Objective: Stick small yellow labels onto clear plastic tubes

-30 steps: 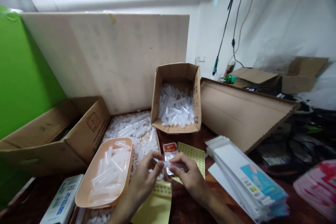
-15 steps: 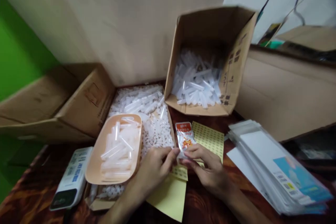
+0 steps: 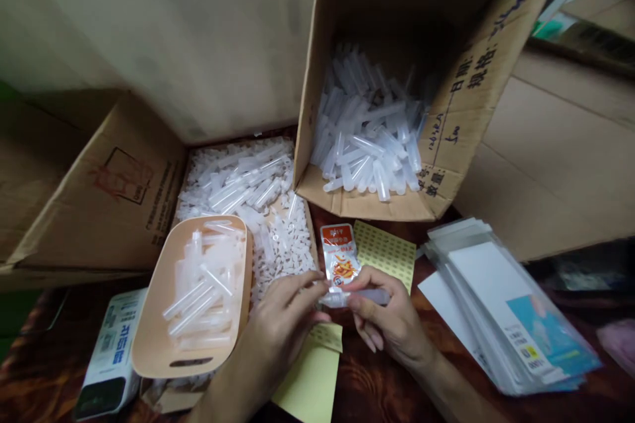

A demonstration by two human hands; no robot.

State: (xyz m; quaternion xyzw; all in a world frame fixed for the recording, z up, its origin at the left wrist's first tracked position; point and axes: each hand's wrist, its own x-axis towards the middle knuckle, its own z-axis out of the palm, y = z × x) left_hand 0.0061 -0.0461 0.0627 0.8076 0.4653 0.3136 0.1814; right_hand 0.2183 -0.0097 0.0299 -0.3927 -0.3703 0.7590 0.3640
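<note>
A translucent plastic tube (image 3: 370, 295) with a narrow nozzle end lies sideways in my right hand (image 3: 391, 324), pinched between thumb and forefinger. At the nozzle end, the bent fingers of my left hand (image 3: 282, 324) close round the tip, with the thumb partly hidden. Just beyond my hands lies a small red and white foil sachet (image 3: 338, 244). Yellow sticker sheets (image 3: 389, 251) rest beneath and behind it, and another yellow sheet (image 3: 312, 377) is under my left wrist.
A peach plastic basket (image 3: 143, 337) of tubes stands on a shallow carton of tubes and small white caps (image 3: 295, 228). A tipped cardboard box (image 3: 446, 185) holds more tubes. Packaged cards (image 3: 506, 304) are stacked right; a white labelled device (image 3: 112, 350) and another carton (image 3: 99, 198) lie left.
The tube now shows clearly in my right hand, where it was mostly hidden between my fingers. My head view has shifted closer to the boxes.
</note>
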